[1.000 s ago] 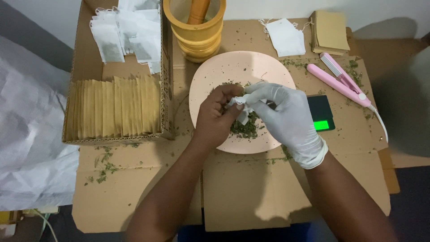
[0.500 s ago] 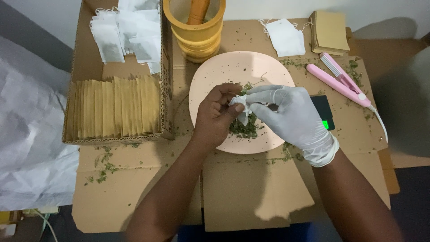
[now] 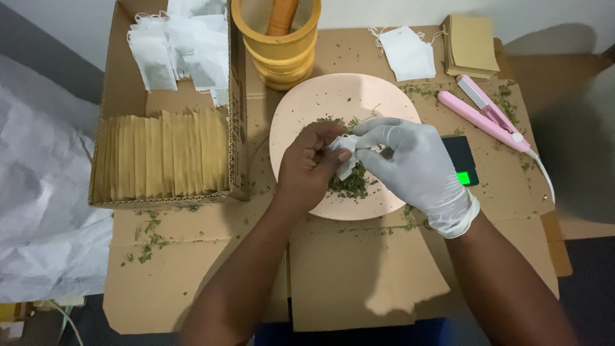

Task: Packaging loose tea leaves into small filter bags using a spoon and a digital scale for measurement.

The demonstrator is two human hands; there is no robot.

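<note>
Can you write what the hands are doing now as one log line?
left hand: pinches white tea bag | right hand: gloved, holds same bag | under: pink plate, green herbs

Your hands cover the middle of the plate (image 3: 384, 96), so you can't see how much of the herb pile (image 3: 351, 184) lies under them. The small white bag (image 3: 346, 157) is pinched between both hands; its mouth and contents stay hidden. Your right hand (image 3: 413, 166) hides most of the scale (image 3: 462, 161); its green display is too small to read. The top edge cuts off the mortar (image 3: 277, 48), the pestle (image 3: 282, 16) and the box (image 3: 128, 96).
</note>
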